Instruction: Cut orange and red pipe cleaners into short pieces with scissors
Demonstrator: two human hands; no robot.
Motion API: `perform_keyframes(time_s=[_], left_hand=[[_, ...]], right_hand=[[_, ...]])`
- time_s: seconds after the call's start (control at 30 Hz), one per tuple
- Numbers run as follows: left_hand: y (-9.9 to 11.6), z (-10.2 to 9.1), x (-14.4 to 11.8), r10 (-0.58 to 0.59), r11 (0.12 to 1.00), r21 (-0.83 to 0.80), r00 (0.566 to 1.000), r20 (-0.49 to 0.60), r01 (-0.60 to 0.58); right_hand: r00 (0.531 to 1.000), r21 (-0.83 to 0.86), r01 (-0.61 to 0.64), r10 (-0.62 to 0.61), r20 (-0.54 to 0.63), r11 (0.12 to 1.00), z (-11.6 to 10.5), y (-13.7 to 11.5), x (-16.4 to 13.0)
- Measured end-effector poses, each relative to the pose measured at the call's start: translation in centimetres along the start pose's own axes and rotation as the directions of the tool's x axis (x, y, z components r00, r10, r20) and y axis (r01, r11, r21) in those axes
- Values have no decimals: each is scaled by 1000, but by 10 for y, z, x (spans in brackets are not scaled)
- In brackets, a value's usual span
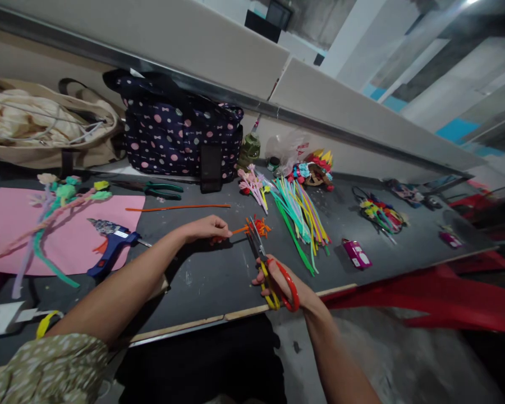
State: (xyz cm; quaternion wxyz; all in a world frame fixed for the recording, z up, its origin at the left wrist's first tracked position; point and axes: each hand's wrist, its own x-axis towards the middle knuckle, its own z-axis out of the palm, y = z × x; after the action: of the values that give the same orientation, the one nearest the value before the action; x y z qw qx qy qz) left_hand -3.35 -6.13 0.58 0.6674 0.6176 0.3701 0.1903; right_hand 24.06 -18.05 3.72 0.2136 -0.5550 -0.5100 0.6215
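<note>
My left hand [210, 230] pinches an orange pipe cleaner [238, 230], whose free end points right toward the scissors. In my right hand [273, 275] are scissors [258, 242] with one red and one yellow handle loop. Their blades point away from me and lie around or beside the pipe cleaner's end; which of these I cannot tell. Small cut orange pieces [261, 226] form a little heap on the dark table just past the blades. Another long orange pipe cleaner [177, 207] lies straight on the table beyond my left hand.
Left are a blue glue gun [118, 241], a pink sheet [4, 224] with pipe-cleaner flowers, and green-handled pliers [164, 189]. A bundle of coloured pipe cleaners [301, 216] lies right, near a purple box [356, 253]. A polka-dot bag [168, 129] and phone [211, 168] stand behind.
</note>
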Motion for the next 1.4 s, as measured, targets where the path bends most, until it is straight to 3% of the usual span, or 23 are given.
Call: perform_keyframes(time_s=[0.13, 0.37, 0.57, 0.93, 1.4], left_hand=[[1, 1, 0, 17, 1000, -15, 1000, 6, -17], [-2, 1, 1, 5, 1000, -24, 1000, 23, -4], [-2, 3, 2, -11, 999, -50, 1000, 27, 12], [-2, 6, 5, -24, 999, -42, 999, 49, 26], [0, 11, 8, 13, 1000, -27, 999, 41, -11]], right_hand=[[998, -14, -33, 32, -49, 999, 4, -4, 2], [999, -40, 8, -6, 54, 999, -6, 2, 2], [998, -41, -63, 63, 4, 997, -1, 0, 9], [996, -39, -81, 79, -50, 996, 7, -2, 10], [999, -112, -47, 47, -9, 993, 5, -4, 11]])
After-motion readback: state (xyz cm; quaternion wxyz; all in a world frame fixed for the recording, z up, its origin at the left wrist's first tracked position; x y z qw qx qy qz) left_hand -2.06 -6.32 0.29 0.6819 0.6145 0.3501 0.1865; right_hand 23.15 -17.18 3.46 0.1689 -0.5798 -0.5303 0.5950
